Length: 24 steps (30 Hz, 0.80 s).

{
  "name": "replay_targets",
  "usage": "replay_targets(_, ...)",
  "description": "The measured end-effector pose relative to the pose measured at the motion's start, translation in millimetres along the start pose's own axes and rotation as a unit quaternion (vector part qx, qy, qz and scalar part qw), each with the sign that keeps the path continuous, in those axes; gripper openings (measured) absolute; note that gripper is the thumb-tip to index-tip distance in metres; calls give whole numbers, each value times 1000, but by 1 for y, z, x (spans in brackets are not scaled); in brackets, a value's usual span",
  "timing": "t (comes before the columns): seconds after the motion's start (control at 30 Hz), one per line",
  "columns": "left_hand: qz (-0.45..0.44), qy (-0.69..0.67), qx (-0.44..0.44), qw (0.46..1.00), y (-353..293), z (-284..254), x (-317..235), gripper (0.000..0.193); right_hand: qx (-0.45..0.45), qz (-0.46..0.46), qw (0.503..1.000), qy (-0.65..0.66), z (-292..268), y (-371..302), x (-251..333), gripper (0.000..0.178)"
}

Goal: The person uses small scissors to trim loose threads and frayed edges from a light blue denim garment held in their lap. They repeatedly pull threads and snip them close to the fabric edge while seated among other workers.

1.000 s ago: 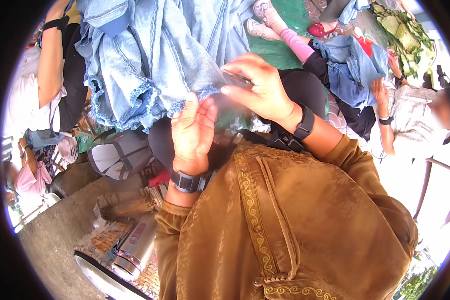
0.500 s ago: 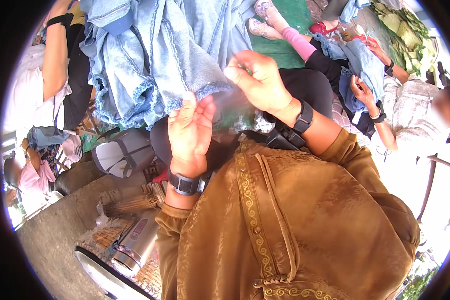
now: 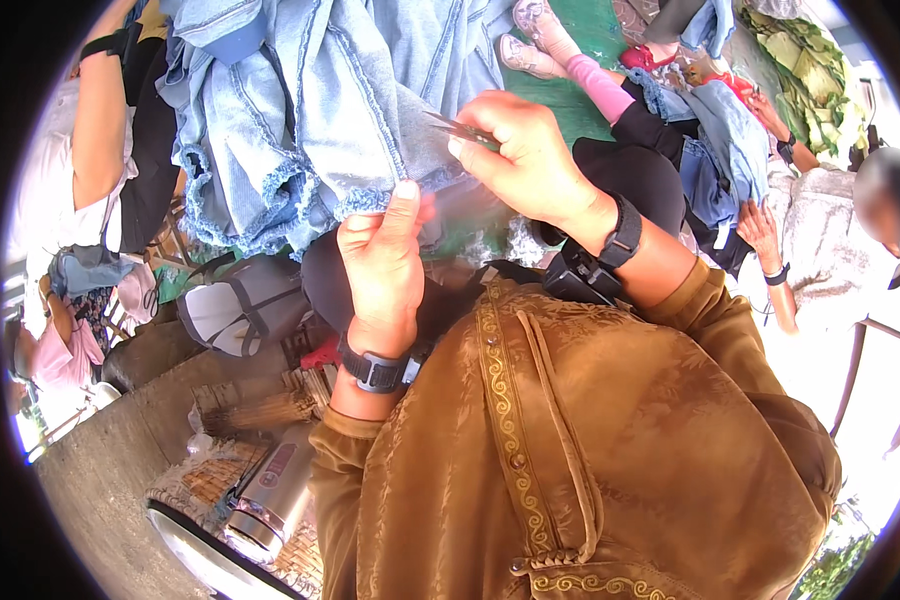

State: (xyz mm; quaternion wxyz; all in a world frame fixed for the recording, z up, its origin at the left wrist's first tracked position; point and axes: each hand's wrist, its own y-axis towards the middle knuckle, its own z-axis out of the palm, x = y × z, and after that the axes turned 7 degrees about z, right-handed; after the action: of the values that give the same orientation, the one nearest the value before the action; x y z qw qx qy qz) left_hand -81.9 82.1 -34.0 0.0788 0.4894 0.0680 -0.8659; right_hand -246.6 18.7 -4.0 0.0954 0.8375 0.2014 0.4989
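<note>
While the left hand (image 3: 380,268) is pinching the frayed hem (image 3: 365,204) of a light-blue denim garment (image 3: 350,110) between its thumb and curled fingers, the right hand (image 3: 538,165) is gripping a small pointed metal tool (image 3: 460,128) just beside the garment's right edge, thumb and fingers closed around it. The tool's tip is pointing left over the garment; whether it is touching the cloth, I cannot tell. The garment is spreading out ahead of the person, its hem nearest the body. Below the garment's left side, a grey bag (image 3: 235,315) is resting, and farther below, a steel flask (image 3: 270,490) is lying. Well right of the garment, a co-worker's hand (image 3: 760,232) is lying beside another denim piece (image 3: 732,125).
</note>
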Motion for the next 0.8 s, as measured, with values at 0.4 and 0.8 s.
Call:
replay_targets(0.4, 55, 146, 78, 985, 3, 0, -1, 8, 110, -20, 992, 66, 31, 19, 11, 18)
replay_targets(0.8, 51, -48, 95, 993, 13, -19, 8, 7, -55, 138, 978, 148, -8, 18, -7, 18)
